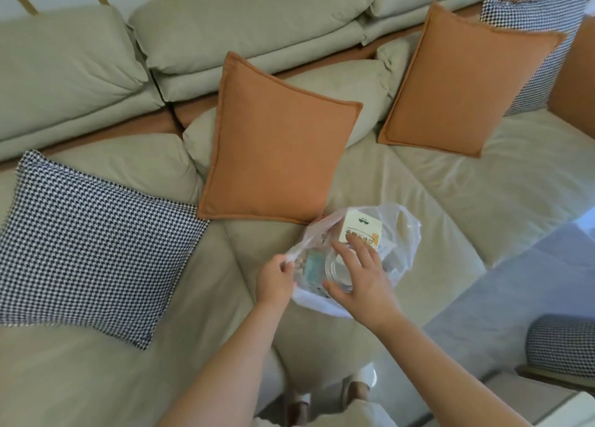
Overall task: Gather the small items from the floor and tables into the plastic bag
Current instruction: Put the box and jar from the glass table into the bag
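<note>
**Head view: both hands at the plastic bag on the sofa**

Head camera looks down on a pale green sofa (450, 201), where a clear plastic bag (406, 233) lies on the seat cushion just in front of an orange pillow (277, 143). The left hand (275, 282) pinches the bag's near-left edge, its fingers (287, 265) closed on the thin plastic and holding the mouth open. The right hand (363, 275) reaches into the mouth with its fingers (341, 249) spread apart around a round clear container (338, 270), thumb at the near rim and fingertips at the far rim; whether they actually clamp it I cannot tell. Inside the bag, a pale box (362, 228) with green and yellow print stands at the far side, touching the right fingertips, and a small teal packet (314, 264) lies beside the container on the left. A black-and-white checked pillow (93, 243) rests on the seat well to the left, and a second orange pillow (463, 82) leans against the back cushions to the right.
</note>
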Demonstrator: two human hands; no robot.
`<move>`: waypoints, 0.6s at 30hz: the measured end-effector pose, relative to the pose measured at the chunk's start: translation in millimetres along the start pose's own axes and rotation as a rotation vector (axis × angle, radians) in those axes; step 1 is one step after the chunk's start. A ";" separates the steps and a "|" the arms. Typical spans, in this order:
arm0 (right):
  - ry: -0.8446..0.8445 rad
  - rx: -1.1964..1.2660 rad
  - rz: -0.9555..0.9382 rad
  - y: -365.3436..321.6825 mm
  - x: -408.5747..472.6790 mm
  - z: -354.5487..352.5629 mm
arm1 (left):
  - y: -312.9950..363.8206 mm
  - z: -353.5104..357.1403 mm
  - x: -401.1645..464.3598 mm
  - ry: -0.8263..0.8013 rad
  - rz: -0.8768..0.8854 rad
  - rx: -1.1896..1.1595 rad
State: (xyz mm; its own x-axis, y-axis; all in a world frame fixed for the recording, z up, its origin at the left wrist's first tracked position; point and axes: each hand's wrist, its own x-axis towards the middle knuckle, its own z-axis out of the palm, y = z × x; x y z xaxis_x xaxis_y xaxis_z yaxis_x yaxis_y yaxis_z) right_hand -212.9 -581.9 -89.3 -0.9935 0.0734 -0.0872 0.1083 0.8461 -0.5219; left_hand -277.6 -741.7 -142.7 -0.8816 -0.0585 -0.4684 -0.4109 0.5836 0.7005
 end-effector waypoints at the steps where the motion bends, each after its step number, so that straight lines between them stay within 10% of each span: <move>1: -0.040 0.006 0.020 -4.1 0.0 5.5 | 3.4 -2.9 -3.1 0.004 0.023 0.019; 11: -0.524 -0.323 0.060 -7.1 -9.0 40.6 | 22.8 -18.3 -16.0 0.021 0.053 0.020; 18: -0.482 -0.281 0.131 -16.9 -6.9 23.0 | 40.0 -24.1 -17.9 -0.120 0.017 0.244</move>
State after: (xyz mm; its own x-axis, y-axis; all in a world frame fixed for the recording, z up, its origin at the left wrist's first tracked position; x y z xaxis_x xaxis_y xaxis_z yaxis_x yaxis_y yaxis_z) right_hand -207.1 -608.8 -99.4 -0.8366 -0.0060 -0.5477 0.1509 0.9587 -0.2409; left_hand -283.9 -736.9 -93.3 -0.8479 0.0408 -0.5287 -0.3154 0.7626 0.5648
